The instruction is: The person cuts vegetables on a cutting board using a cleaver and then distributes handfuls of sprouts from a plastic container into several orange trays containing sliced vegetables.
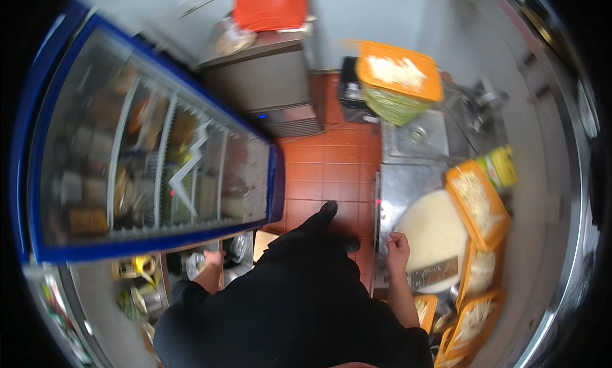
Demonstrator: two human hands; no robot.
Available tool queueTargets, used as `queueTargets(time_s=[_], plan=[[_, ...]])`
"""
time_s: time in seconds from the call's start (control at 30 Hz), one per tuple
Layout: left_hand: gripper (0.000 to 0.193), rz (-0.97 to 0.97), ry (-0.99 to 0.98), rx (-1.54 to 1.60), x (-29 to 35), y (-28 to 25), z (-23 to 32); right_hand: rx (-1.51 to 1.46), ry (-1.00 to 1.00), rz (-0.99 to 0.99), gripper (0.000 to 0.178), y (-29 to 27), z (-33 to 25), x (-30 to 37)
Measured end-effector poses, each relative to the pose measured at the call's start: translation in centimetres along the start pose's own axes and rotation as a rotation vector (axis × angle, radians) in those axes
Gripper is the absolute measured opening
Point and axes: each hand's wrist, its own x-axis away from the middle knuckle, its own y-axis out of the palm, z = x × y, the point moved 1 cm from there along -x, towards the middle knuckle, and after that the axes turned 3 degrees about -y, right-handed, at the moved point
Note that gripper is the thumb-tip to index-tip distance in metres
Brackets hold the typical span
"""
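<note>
My left hand (213, 258) reaches low to the left, at a shelf below the blue-framed fridge. Beside its fingers is a clear round container (194, 264); blur hides whether the hand grips it. My right hand (398, 242) hovers by the near-left edge of a round white cutting board (433, 231), fingers curled in with nothing seen in them. A cleaver (435, 273) with a broad dark blade lies across the near part of that board, a little apart from the hand.
Orange trays (479, 205) of pale shredded food line the board's right side; another orange tray (398, 71) sits at the back. A glass-door fridge (159, 151) fills the left. Red floor tiles (328, 170) run between. A steel machine (261, 87) stands by the wall.
</note>
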Motion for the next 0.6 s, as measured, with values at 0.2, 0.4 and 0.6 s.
queueTargets(time_s=[0.2, 0.4, 0.6], plan=[[0.036, -0.028, 0.162, 0.933, 3.9, -3.3, 6.6, 0.152, -0.038, -0.337, 0.012, 8.5, -1.3, 0.9], [0.059, 0.199, 0.254, 0.91, 4.6, -0.3, 8.9, 0.287, -0.106, -0.43, 0.012, 12.5, -2.3, 4.1], [0.063, 0.423, 0.321, 0.725, 3.6, -1.0, 8.8, 0.26, -0.159, -0.294, 0.012, 14.7, -2.0, 8.7]])
